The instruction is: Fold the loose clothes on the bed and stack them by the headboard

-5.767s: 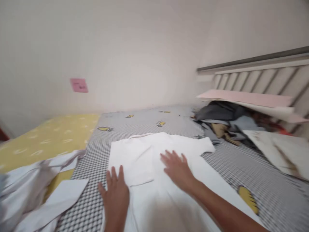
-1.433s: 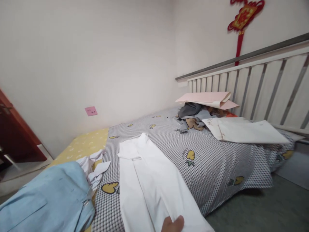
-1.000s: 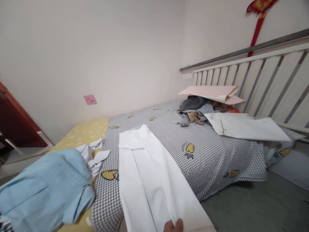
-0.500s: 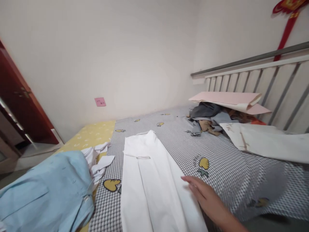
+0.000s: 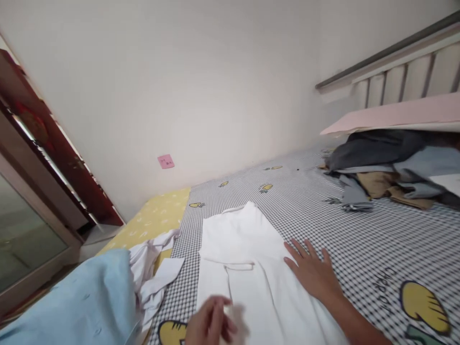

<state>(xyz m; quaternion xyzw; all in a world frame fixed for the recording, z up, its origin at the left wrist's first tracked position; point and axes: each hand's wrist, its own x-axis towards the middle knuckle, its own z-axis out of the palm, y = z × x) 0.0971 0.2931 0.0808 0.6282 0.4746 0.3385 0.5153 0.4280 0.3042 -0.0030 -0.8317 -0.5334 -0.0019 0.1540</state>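
Observation:
A white garment [image 5: 247, 237] lies long and folded on the checked bedspread, with a short slit-like seam across its middle. My right hand [image 5: 316, 275] rests flat on the garment's right edge, fingers spread and holding nothing. At the bottom centre, my left hand [image 5: 212, 323] hovers over the garment's left side. Its fingers are loosely bent and apart, with no cloth between them. The near end of the garment runs out of view below.
To the left lie a light blue garment [image 5: 93, 297] and crumpled white cloth pieces [image 5: 161, 282]. A pile of dark, grey and brown clothes [image 5: 381, 163] sits at right under a pink sheet [image 5: 402, 115]. A radiator [image 5: 413, 72] and the wall [image 5: 230, 86] border the bed.
My left hand has come into view at the bottom. My right hand has spread out flat on the garment's edge. The view has turned left.

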